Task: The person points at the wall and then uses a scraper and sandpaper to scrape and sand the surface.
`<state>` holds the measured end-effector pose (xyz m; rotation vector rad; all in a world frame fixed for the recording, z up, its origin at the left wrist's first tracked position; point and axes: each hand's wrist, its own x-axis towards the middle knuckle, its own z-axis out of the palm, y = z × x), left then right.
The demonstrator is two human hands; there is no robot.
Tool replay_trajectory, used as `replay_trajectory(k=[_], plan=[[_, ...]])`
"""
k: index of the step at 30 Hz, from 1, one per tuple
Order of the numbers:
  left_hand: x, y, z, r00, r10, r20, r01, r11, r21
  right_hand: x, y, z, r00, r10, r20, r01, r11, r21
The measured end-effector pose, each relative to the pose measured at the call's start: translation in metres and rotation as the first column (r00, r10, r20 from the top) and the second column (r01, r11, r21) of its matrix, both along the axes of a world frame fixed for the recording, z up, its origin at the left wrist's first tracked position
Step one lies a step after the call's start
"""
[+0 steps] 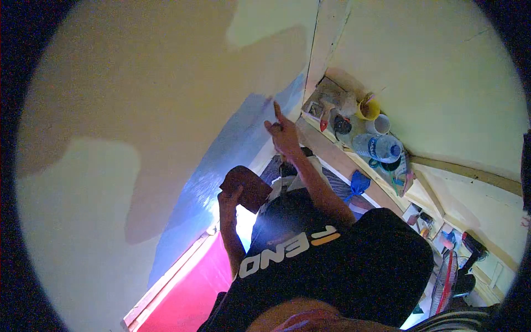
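My left hand grips a dark reddish-brown, flat rectangular piece by its lower left side, in front of my body. My right hand is raised near the bluish strip of the wall, its index finger stretched out and thumb apart, with nothing visible in it. Whether the fingertip touches the wall is unclear. Large tan patches with wavy edges cover part of the pale wall.
A ledge at right carries a brush, a yellow cup, a white cup and a plastic bottle. A blue bag hangs below. A pink panel is lower left; a fan stands lower right.
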<state>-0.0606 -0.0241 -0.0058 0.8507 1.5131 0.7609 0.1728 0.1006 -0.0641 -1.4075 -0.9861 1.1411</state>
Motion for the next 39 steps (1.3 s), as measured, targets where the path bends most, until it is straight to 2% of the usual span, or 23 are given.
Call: replay_trajectory(k=[4, 7, 10, 13, 16, 19, 22, 25, 28, 29, 32, 34, 37, 39], plan=[[-0.008, -0.004, -0.013, 0.989, -0.005, -0.147, -0.001, 0.999, -0.040, -0.010, -0.004, -0.008, 0.999, -0.039, -0.026, 0.039, 0.999, 0.024], [-0.007, 0.001, -0.009, 0.998, -0.026, -0.059, 0.025, 1.000, -0.013, -0.007, -0.004, -0.004, 0.991, -0.007, 0.130, 0.011, 1.000, -0.028], [-0.007, 0.002, -0.004, 1.000, -0.022, -0.011, 0.022, 1.000, -0.002, -0.005, 0.003, -0.002, 0.996, -0.050, -0.068, 0.048, 0.998, -0.033], [0.003, 0.009, 0.010, 0.991, -0.025, -0.133, 0.012, 0.995, -0.099, -0.010, -0.002, -0.001, 1.000, -0.019, -0.005, 0.019, 1.000, 0.020], [0.002, 0.006, 0.001, 1.000, -0.012, 0.009, 0.012, 1.000, 0.020, 0.009, 0.002, 0.014, 0.994, -0.022, -0.111, 0.004, 0.988, -0.156], [0.002, 0.007, 0.000, 1.000, 0.007, -0.003, -0.007, 1.000, -0.004, -0.002, 0.004, -0.001, 0.989, -0.042, -0.140, 0.044, 0.999, 0.009], [0.004, 0.012, 0.004, 0.999, 0.005, -0.047, -0.011, 0.991, -0.134, -0.005, -0.001, 0.006, 1.000, 0.006, -0.028, -0.007, 1.000, -0.012], [0.004, 0.012, 0.011, 0.993, -0.086, -0.082, 0.084, 0.996, -0.027, 0.014, 0.011, 0.022, 0.977, -0.097, -0.191, 0.052, 0.973, -0.227], [0.005, 0.009, 0.009, 1.000, -0.020, -0.004, 0.020, 0.999, -0.035, 0.001, 0.004, 0.011, 0.992, -0.034, -0.117, 0.018, 0.990, -0.139], [0.004, 0.011, 0.006, 1.000, -0.014, 0.003, 0.014, 1.000, -0.028, -0.004, -0.001, -0.004, 0.996, 0.016, -0.084, -0.020, 0.999, -0.044], [0.002, 0.010, 0.003, 0.999, 0.004, 0.039, -0.003, 1.000, -0.018, 0.008, 0.003, 0.021, 0.965, -0.047, -0.256, -0.010, 0.977, -0.214], [0.005, 0.009, 0.009, 0.996, 0.012, 0.091, -0.012, 1.000, 0.003, 0.012, 0.005, 0.018, 0.964, -0.008, -0.267, -0.041, 0.983, -0.177], [-0.002, 0.006, -0.003, 1.000, -0.012, 0.020, 0.012, 1.000, 0.006, 0.010, -0.001, 0.021, 0.967, 0.007, -0.254, -0.054, 0.983, -0.177], [-0.002, 0.003, -0.008, 0.997, 0.071, 0.012, -0.071, 0.997, 0.020, 0.014, 0.002, 0.025, 0.980, 0.031, -0.195, -0.069, 0.979, -0.193]])
